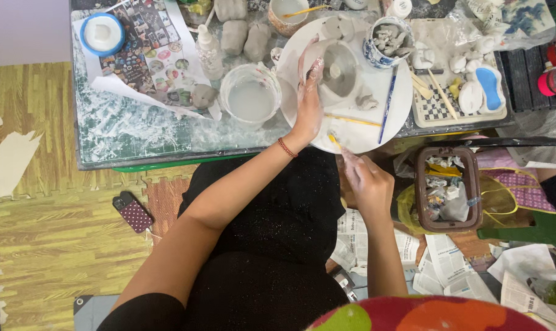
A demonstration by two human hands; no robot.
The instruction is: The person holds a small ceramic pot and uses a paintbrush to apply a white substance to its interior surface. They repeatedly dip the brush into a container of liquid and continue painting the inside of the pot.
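My left hand [308, 92], smeared with wet clay, cups the left side of a grey clay bowl [341, 70] that stands on a white round turntable [385, 119]. My right hand [366, 178] is below the table's edge, near my lap, and pinches a thin yellow-tipped modelling tool [334, 141] whose tip points up toward the turntable. A blue-handled tool [387, 104] and a thin wooden stick [352, 119] lie on the turntable. A small lump of clay [366, 101] sits beside the bowl.
A clear tub of cloudy water [251, 95] stands left of the turntable, with a spray bottle [208, 50] and clay lumps [234, 34] behind. A patterned cup of clay bits [386, 40], a checkered tray [440, 107], a brown bin [446, 187] and a phone [132, 211] on the floor mat surround me.
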